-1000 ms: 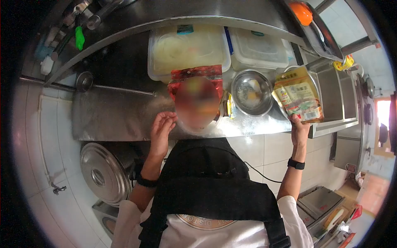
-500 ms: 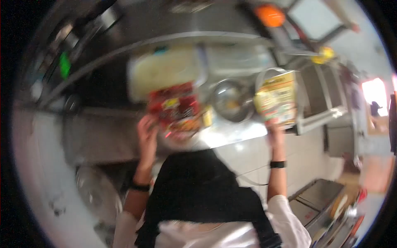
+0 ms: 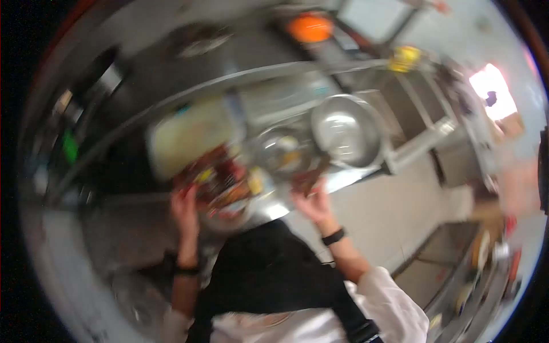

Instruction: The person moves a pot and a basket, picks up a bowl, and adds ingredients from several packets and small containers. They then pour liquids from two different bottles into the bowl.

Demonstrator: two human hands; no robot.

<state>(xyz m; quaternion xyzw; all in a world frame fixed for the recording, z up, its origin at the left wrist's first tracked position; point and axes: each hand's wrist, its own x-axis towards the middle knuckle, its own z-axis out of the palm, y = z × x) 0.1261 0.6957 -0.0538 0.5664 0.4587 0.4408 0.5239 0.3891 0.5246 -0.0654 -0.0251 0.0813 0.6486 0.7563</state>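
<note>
Red packet (image 3: 220, 184) is at the left hand (image 3: 185, 209), whose fingers seem to be pinched on the packet's left edge, though motion blur softens the grip. It is up in front of the person's chest, above the near edge of the steel tabletop (image 3: 354, 171).

The right hand (image 3: 311, 203) is raised just to the packet's right, palm outward. I cannot tell whether it is closed on anything (a dark smear at its fingertips is too blurred to read).

Judging by its glossy printed film, the packet is probably light, soft and crinkly, with a slick skin that could slip through a loose pinch. It should give rather than break. The flat sealed edge or a corner looks the surest place to take hold, thumb on one face and fingers on the other.

Just beyond the packet stands a small steel bowl (image 3: 283, 151), and beside that a large steel bowl (image 3: 346, 131). A pale tub (image 3: 191, 136) lies behind the packet to the left. Far back, an orange object (image 3: 310, 27) rests on a shelf.
</note>
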